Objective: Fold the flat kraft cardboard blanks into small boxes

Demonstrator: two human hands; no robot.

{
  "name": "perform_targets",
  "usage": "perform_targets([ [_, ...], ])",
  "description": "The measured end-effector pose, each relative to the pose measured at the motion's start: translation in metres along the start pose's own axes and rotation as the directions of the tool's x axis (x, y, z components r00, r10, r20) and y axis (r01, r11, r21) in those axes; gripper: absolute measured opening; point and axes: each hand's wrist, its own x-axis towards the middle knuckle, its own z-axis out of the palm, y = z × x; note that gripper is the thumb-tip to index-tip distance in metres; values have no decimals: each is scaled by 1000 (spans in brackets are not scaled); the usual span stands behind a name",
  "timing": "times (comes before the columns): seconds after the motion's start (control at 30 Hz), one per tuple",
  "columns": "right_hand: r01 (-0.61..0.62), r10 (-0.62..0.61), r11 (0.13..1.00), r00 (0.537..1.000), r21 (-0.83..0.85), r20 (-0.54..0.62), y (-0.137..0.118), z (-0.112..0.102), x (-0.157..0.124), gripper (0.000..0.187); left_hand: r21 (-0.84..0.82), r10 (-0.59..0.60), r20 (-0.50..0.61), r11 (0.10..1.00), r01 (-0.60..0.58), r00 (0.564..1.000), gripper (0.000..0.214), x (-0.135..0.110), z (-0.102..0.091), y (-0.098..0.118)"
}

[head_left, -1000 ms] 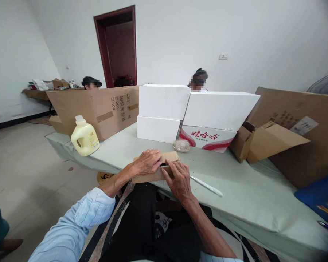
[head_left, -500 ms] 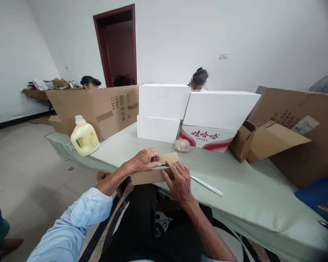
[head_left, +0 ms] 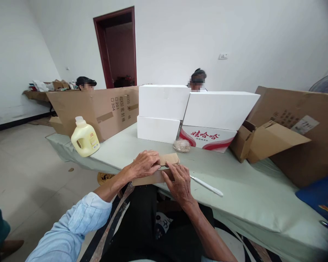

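Both of my hands are on a folded piece of brown cardboard at the near edge of the table. My left hand is closed over its left part, fingers curled and thumb pressed along the fold. My right hand grips the right part between thumb and bent fingers. One flap of the cardboard lies flat toward the back, and another strip faces me. Just right of my right hand, a white slim-handled knife lies on the green tablecloth. Part of the cardboard is hidden under my fingers.
White boxes stand stacked at the back, with a small clear bag before them. A yellow jug stands left by a large carton. Open cartons and a blue item are right. Two people sit beyond.
My left hand has shifted slightly, its fingers now lying lower over the cardboard fold. My right hand keeps nearly the same grip.
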Motion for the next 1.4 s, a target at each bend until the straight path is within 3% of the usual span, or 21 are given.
perform_targets([
  [0.17,-16,16,1000,1000,22,4,0,1,-2,30,85,22,28,996,-25,999,15,2,3,4],
  [0.33,-16,16,1000,1000,23,5,1,1,-3,32,83,-27,43,996,23,999,13,5,5,6],
  [0.7,-21,21,999,1000,43,15,2,0,-6,39,-210,-46,10,977,48,999,13,6,4,-9],
  [0.93,-24,23,999,1000,47,19,-1,-2,-6,36,-359,-114,-102,931,71,988,11,2,1,-30],
  [1.13,-39,38,998,999,49,28,-2,-2,-10,37,-395,-12,-43,919,-6,999,25,-1,7,-44],
  [1.4,-72,69,993,997,94,28,1,6,-18,40,-474,-154,-13,871,129,988,19,4,14,-46],
])
